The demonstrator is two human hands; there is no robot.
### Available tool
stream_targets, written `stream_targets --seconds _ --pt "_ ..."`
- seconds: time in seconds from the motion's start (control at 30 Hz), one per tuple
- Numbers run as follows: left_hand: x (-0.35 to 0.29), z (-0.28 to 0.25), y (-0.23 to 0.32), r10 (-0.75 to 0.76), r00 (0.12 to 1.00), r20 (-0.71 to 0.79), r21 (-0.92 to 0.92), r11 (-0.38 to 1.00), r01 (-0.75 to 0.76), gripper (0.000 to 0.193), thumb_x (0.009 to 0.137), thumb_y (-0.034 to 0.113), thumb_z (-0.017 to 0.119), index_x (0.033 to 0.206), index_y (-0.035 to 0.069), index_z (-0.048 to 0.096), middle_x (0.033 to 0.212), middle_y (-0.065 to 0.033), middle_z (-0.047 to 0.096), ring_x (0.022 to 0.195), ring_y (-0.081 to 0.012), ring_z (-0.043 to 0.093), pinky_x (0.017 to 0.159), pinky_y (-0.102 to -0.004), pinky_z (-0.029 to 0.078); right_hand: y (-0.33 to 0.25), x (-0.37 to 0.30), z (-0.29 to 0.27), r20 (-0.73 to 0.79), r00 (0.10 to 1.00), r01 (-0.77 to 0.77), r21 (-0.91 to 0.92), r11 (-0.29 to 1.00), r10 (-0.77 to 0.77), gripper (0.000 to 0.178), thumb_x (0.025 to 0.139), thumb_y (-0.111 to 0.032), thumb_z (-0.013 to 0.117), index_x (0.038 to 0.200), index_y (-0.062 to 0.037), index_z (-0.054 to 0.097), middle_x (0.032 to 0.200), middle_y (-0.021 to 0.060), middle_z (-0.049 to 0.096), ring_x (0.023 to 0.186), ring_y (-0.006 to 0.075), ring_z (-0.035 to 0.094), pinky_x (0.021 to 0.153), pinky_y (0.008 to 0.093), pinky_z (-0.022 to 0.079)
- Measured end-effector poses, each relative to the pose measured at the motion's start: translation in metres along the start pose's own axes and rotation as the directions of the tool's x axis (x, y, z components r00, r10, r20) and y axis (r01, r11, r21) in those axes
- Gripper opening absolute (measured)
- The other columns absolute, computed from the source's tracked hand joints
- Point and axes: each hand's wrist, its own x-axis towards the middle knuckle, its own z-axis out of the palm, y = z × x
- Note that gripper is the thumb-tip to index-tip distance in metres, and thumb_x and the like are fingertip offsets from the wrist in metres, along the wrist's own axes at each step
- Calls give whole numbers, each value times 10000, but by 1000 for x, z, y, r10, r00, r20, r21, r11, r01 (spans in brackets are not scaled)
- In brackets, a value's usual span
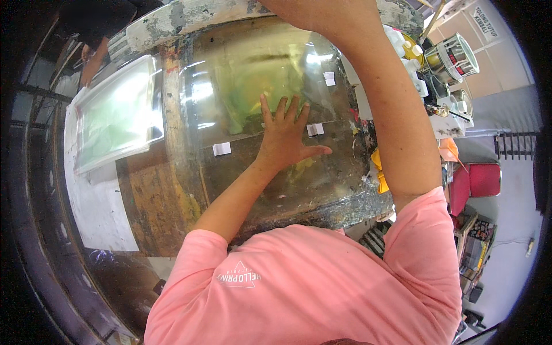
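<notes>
My left hand (283, 137) is open, its fingers spread flat on a clear, glossy plastic sheet (261, 75) with a yellow-green tint. The sheet lies on a dark, paint-stained board (276, 190). Small white paper tabs (221, 149) sit around it, one close beside my left thumb. My right arm reaches over the sheet's right side to the far edge. Only the back part of my right hand (299, 10) shows at the top of the picture; its fingers are out of view.
To the left, a pile of clear glossy sheets (118, 112) rests on white paper (98, 210). A person's arm (95, 64) shows behind it. Bottles and a paint can (451, 57) crowd the right side. A red chair (485, 179) stands farther right.
</notes>
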Motion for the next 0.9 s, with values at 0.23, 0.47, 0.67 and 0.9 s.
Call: stream_targets --seconds 0.23,0.47,0.67,0.9 --pt "-3 4 0 3 998 -69 -56 998 -7 1228 709 978 507 1503 42 545 1562 -242 471 1451 -447 434 1181 -803 -30 -1 -4 1 -32 999 3 41 999 -2 566 983 -471 534 652 -31 666 632 159 636 650 336 649 741 489 455" --pt "-18 -40 -16 -103 947 -305 -299 954 8 1007 729 715 802 1429 24 588 1412 -198 612 1290 -410 593 1154 -636 334 -6 -7 -2 -57 998 11 39 999 -9 481 969 -471 606 816 -21 684 686 175 663 733 385 672 759 478 465" --pt "-55 -147 -99 -749 623 -227 -906 398 147 921 771 372 953 1454 -80 532 1090 -106 703 916 -183 653 816 -356 547 -17 -32 -4 -99 995 4 38 999 0 448 947 -442 647 906 3 674 728 200 672 761 382 673 768 491 462" --pt "-82 -157 -96 -698 708 -112 -747 529 404 1085 667 445 984 1474 -101 507 1254 -230 702 1162 -311 674 1003 -405 537 -25 -119 14 203 979 15 54 998 -25 366 948 -387 665 1164 -96 708 899 183 699 902 395 659 830 467 476"
